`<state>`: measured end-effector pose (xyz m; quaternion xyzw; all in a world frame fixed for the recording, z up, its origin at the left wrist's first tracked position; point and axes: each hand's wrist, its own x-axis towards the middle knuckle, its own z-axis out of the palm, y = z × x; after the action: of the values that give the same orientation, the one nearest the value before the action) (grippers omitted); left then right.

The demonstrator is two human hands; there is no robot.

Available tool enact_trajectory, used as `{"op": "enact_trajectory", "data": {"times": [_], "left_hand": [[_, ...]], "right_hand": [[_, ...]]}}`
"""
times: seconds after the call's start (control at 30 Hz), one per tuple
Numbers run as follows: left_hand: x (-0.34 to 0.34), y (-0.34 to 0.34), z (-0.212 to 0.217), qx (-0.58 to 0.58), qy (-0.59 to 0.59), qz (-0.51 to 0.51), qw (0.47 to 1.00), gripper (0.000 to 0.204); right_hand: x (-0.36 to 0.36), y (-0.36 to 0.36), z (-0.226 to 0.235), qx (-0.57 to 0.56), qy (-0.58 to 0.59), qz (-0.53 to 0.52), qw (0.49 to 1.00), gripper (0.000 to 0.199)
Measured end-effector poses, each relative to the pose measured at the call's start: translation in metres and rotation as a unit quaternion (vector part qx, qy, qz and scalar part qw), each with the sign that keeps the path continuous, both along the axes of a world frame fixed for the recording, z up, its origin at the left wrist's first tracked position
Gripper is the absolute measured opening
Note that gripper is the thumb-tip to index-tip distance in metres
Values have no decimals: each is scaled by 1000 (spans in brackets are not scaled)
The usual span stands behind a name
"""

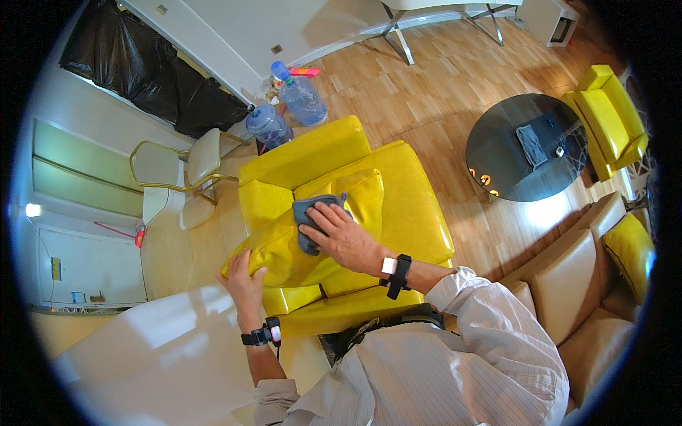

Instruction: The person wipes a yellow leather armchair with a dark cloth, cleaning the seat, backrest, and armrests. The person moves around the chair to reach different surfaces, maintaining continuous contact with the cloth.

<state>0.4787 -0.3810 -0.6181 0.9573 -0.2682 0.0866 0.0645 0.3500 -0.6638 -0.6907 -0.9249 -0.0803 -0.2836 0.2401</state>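
Note:
A shiny yellow cushion (pixel 273 247) leans across a yellow armchair (pixel 415 199) in front of me. At the cushion's near left corner, my left hand (pixel 244 282) is closed round the edge, thumb on my side. My right hand (pixel 346 240) presses a grey cloth (pixel 307 226) against the cushion's upper face, its fingers bent over the cloth. Part of the cloth is hidden under that hand. Both wrists wear black straps.
Two large blue water bottles (pixel 302 99) stand beyond the armchair, and cream chairs with gold frames (pixel 206 157) are to its left. On the right are a round black table (pixel 497 153) with another grey cloth (pixel 531 145) and a brown sofa (pixel 572 284).

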Motion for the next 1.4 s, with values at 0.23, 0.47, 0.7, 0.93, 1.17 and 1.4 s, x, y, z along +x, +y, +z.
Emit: {"op": "enact_trajectory", "data": {"times": [0.23, 0.47, 0.7, 0.93, 1.17, 1.4], "left_hand": [[-22, -49, -18, 12, -52, -102, 993, 74], [-23, -38, -18, -34, -28, -77, 996, 76], [-38, -78, -20, -12, -20, -101, 995, 79], [-35, -86, -30, -36, -29, -117, 992, 76], [-39, -90, -33, -12, -47, -117, 992, 74], [-43, -95, -35, -21, -43, -98, 994, 76]], "right_hand": [[14, 18, -2, -20, 3, 42, 999, 55], [-24, -80, 1, -65, 38, -124, 989, 58], [-6, -33, -5, 37, 18, -33, 999, 59], [-10, -49, -7, 8, 36, -42, 998, 51], [-43, -113, -4, -61, 40, -190, 979, 57], [-7, -27, -7, 47, 11, -32, 998, 55]]}}
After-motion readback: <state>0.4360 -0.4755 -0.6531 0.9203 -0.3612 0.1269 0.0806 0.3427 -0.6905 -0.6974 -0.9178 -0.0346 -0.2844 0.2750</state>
